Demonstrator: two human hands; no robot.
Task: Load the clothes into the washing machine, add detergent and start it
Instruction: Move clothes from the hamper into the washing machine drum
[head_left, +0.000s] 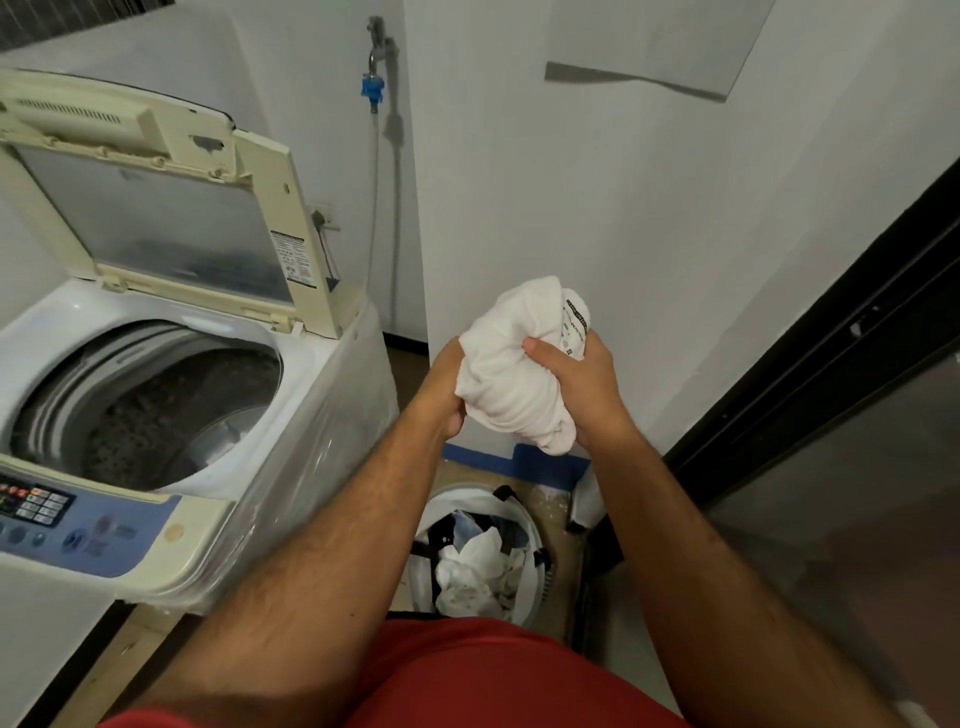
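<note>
A bunched white garment (519, 364) with a printed label is held up in front of the white wall, to the right of the washing machine (332, 395). My left hand (447, 384) grips its left side and my right hand (576, 384) grips its right side, thumb pressed into the cloth. The top-loading machine stands at the left with its lid (171, 208) raised and the drum (171, 410) open; the drum looks dark inside. A control panel (67, 525) with buttons lies along its front edge. Below my hands a white laundry basket (532, 525) on the floor holds several crumpled clothes.
A tap with a blue fitting (372, 88) and a hose hang on the wall behind the machine. A dark-framed sliding door (831, 338) runs along the right. Blue tape (545, 462) marks the floor by the wall base. My red shirt fills the bottom edge.
</note>
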